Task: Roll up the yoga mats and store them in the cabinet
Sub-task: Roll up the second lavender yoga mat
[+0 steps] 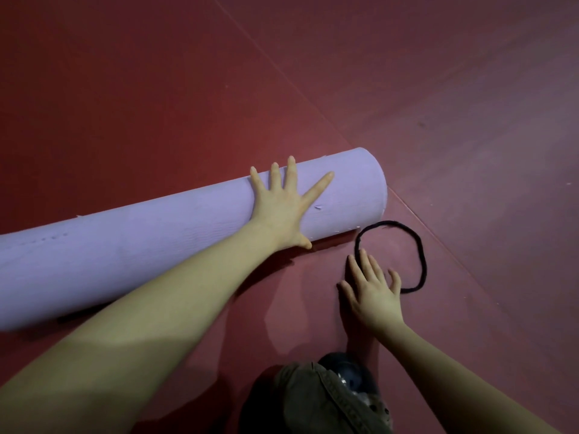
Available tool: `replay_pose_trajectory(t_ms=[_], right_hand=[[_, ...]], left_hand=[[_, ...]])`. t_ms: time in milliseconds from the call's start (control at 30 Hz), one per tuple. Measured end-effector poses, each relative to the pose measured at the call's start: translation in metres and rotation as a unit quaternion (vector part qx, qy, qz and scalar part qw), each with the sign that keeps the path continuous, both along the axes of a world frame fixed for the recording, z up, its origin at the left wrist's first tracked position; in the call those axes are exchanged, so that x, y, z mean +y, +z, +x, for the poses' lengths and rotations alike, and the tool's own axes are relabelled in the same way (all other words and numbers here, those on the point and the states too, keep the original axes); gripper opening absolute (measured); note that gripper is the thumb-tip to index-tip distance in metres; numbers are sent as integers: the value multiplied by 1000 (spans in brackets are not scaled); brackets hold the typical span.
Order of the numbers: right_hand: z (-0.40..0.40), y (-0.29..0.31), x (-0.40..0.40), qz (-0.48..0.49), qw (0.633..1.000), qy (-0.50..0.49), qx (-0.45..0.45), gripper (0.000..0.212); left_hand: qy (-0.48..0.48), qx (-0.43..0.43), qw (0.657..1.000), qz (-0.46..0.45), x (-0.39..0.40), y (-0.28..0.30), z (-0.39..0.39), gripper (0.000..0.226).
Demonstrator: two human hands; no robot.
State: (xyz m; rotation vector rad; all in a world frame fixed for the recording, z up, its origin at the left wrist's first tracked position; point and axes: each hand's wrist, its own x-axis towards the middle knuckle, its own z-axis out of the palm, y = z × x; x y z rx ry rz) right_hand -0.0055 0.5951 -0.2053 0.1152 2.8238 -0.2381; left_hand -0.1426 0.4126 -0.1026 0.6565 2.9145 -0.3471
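Note:
A lilac yoga mat (150, 242) lies fully rolled on the dark red floor, running from the left edge to the middle of the view. My left hand (283, 205) presses flat on top of the roll near its right end, fingers spread. A black elastic loop (419, 245) lies on the floor just right of the roll's end. My right hand (372, 292) hovers over the floor with straight fingers, its fingertips at the loop's left side. It holds nothing.
The red floor (454, 104) is made of large padded panels with seams running diagonally. My knee in olive trousers (313, 399) and a dark shoe (351, 374) sit at the bottom centre. No cabinet is in view.

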Motion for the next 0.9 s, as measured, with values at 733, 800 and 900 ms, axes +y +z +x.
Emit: replay_pose_trajectory(t_ms=[733, 800, 900], right_hand=[[-105, 198, -106, -816, 490, -305, 24, 63], [-107, 232, -122, -843, 466, -269, 0, 68], [-101, 283, -153, -855, 476, -205, -26, 72]], left_hand=[[107, 148, 965, 188, -102, 161, 10, 129], [132, 163, 950, 231, -128, 192, 22, 131], [167, 176, 924, 295, -166, 234, 46, 135]])
